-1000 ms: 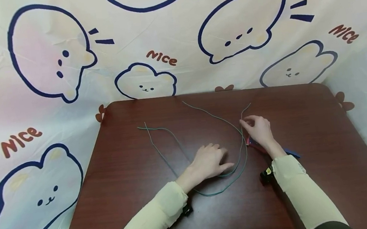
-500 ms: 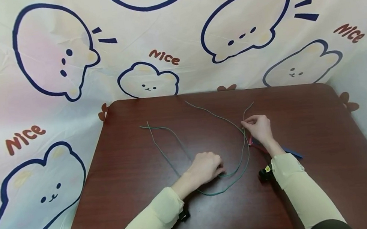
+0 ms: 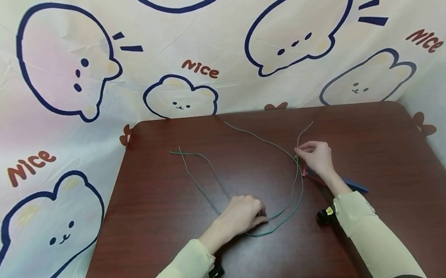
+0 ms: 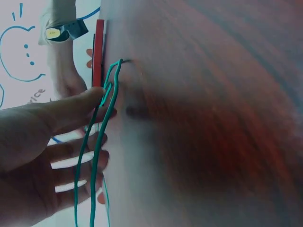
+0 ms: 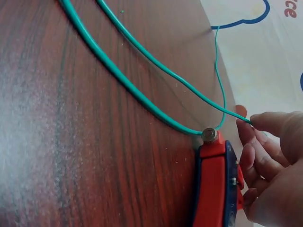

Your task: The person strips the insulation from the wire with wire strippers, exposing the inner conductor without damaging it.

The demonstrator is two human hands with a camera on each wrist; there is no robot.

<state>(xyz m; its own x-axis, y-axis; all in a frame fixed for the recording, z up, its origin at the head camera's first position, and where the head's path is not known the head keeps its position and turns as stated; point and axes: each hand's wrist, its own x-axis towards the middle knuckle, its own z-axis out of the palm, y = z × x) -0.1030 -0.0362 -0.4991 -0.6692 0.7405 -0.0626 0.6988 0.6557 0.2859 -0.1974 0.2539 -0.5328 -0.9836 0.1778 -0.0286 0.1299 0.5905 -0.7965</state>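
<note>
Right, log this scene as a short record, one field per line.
Wires: green, curving over the table, two ends crossed at the far left
Left hand: pinches wire; whether one or both, unclear
Right hand: pinches one wire, short of its end
Tool: red and blue, near the right hand, partly hidden in the head view
Table: brown, wood-grained
Backdrop: pale, with cartoon outlines and "Nice" lettering

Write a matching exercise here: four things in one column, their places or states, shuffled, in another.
Things
1. Bare right hand
2. Red-and-blue hand tool
3. Pale cartoon-printed cloth backdrop
4. Thin green wires

Places, states
A. Behind the brown wood-grain table
B. Pinching one wire
C. Curving and crossing on the table
D. Partly hidden by the cream-sleeved right forearm, head view

Pairs: 1-B, 2-D, 3-A, 4-C
</note>
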